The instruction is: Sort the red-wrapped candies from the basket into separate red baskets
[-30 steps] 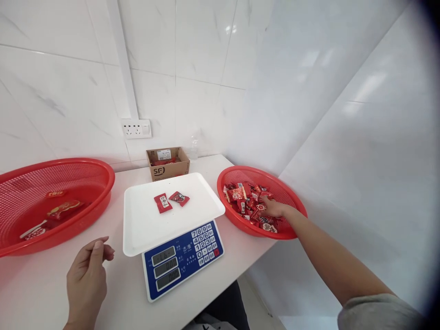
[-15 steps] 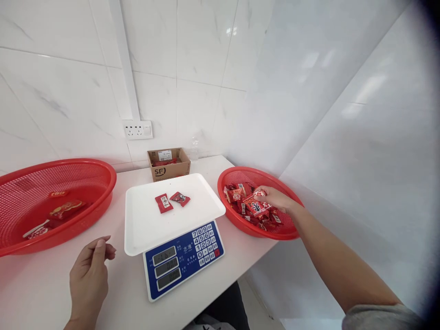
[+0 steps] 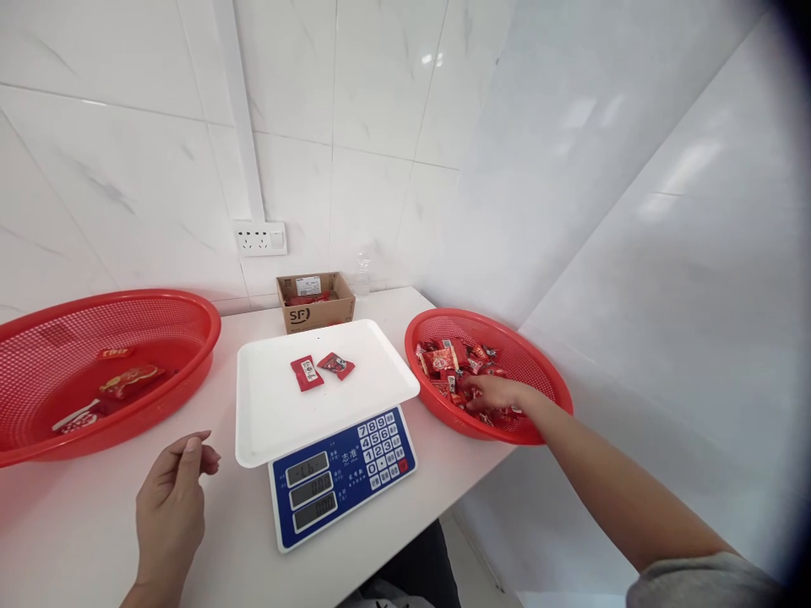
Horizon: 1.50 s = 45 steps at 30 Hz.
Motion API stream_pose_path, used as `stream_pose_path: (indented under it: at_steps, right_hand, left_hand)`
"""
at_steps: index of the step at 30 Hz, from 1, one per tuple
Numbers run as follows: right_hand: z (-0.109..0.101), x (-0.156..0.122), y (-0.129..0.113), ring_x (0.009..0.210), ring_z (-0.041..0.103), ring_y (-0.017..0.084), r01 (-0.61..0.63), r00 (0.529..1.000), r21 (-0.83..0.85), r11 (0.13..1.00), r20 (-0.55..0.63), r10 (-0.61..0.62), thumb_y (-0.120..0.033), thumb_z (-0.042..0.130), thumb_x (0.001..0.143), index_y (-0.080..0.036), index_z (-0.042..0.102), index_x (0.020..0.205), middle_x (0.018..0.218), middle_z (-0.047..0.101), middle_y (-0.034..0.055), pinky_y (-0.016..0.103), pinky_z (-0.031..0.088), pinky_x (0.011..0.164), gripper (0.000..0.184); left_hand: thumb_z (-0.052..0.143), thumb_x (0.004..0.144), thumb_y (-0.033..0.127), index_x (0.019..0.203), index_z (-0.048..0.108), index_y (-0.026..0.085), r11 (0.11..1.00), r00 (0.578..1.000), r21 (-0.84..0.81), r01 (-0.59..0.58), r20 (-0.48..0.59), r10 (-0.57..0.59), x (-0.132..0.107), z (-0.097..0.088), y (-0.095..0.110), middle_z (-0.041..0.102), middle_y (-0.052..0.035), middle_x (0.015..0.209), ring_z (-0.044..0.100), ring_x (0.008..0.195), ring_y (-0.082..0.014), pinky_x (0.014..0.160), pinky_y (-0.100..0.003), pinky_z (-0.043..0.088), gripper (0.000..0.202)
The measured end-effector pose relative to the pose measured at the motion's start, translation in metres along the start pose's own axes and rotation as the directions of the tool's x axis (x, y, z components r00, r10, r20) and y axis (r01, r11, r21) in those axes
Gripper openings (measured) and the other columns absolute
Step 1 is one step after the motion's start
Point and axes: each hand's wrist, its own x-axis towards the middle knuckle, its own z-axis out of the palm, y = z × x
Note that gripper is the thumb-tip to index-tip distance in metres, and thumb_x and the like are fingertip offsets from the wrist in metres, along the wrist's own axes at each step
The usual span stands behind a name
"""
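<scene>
My right hand (image 3: 491, 393) reaches into the right-hand red basket (image 3: 551, 380), its fingers apart among a heap of small red wrapped snack packets (image 3: 438, 361). Its fingertips are partly hidden by the packets, and no packet is lifted clear. Over the table at the left, my left hand (image 3: 174, 490) is loosely closed, thumb against curled fingers, with nothing in it. Between the hands stands a digital scale (image 3: 345, 477) with a white tray (image 3: 272, 422). Two red packets lie on the tray, one flat-sided (image 3: 307, 372) and one slanted beside it (image 3: 335, 365).
At the left stands a larger red basket (image 3: 190, 380) with a few packets (image 3: 130, 382) inside. An open cardboard box (image 3: 320, 314) holding red items is behind the scale. A clear plastic bottle (image 3: 363, 272) stands by the tiled wall. The table's front edge runs below the scale.
The large red packet my right hand held up is no longer in its grasp. That hand has lowered into the heap. The left hand keeps its pose; the view has shifted slightly.
</scene>
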Motion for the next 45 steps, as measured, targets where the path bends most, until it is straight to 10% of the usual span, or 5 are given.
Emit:
stream_pose_path:
  at_steps: [9, 19, 29, 40, 45]
  right_hand:
    - [0.018, -0.003, -0.02, 0.065, 0.059, 0.018, 0.071, 0.997, -0.174, 0.982, 0.03, -0.067, -0.024, 0.063, 0.069, -0.021, 0.062, 0.072, 0.071, 0.064, 0.0025, 0.026, 0.04, 0.056, 0.005]
    - [-0.004, -0.029, -0.073, 0.091, 0.061, 0.025, 0.028, 0.908, -0.147, 0.989, -0.409, -0.087, -0.042, 0.042, 0.088, -0.024, 0.055, 0.107, 0.101, 0.067, 0.008, 0.03, 0.041, 0.068, 0.029]
    - [0.055, -0.04, -0.199, 0.103, 0.059, 0.027, 0.6, 0.778, -0.179, 0.78, -0.096, -0.621, -0.034, 0.053, 0.084, -0.027, 0.059, 0.114, 0.116, 0.065, 0.0041, 0.036, 0.043, 0.082, 0.032]
    - [0.072, -0.022, -0.205, 0.128, 0.039, 0.023, 0.656, 0.702, -0.093, 0.749, -0.291, -0.65, -0.025, 0.045, 0.089, -0.018, 0.045, 0.134, 0.137, 0.046, 0.0119, 0.042, 0.032, 0.106, 0.046]
    - [0.09, -0.032, -0.209, 0.141, 0.01, 0.028, 0.737, 0.655, -0.114, 0.666, -0.124, -0.745, -0.052, 0.033, 0.092, -0.026, 0.045, 0.136, 0.149, 0.033, 0.0045, 0.054, 0.012, 0.112, 0.053]
  left_hand:
    - [0.048, 0.082, 0.055, 0.093, 0.062, 0.021, 0.998, 0.998, -0.01, 0.065, 0.027, -0.064, -0.001, 0.001, 0.003, 0.057, 0.0011, 0.071, 0.053, 0.068, -0.0154, 0.065, -0.029, 0.044, 0.038]
    - [0.048, 0.083, 0.05, 0.089, 0.06, 0.021, 0.997, 0.998, -0.059, 0.05, 0.045, -0.048, -0.002, 0.001, 0.008, 0.055, 0.0015, 0.068, 0.052, 0.064, -0.0143, 0.064, -0.028, 0.044, 0.033]
    - [0.049, 0.083, 0.048, 0.089, 0.059, 0.02, 0.993, 0.998, -0.099, 0.06, 0.029, -0.058, -0.002, -0.001, 0.01, 0.055, 0.0014, 0.067, 0.05, 0.062, -0.0137, 0.062, -0.026, 0.043, 0.03]
    - [0.048, 0.083, 0.05, 0.088, 0.06, 0.02, 0.991, 0.997, -0.117, 0.059, 0.051, -0.053, -0.003, -0.002, 0.012, 0.055, 0.0015, 0.065, 0.05, 0.062, -0.0141, 0.062, -0.027, 0.044, 0.032]
    - [0.049, 0.083, 0.049, 0.089, 0.061, 0.02, 0.992, 0.997, -0.108, 0.062, 0.051, -0.057, -0.005, -0.002, 0.013, 0.056, 0.0012, 0.066, 0.051, 0.062, -0.0142, 0.063, -0.027, 0.044, 0.032]
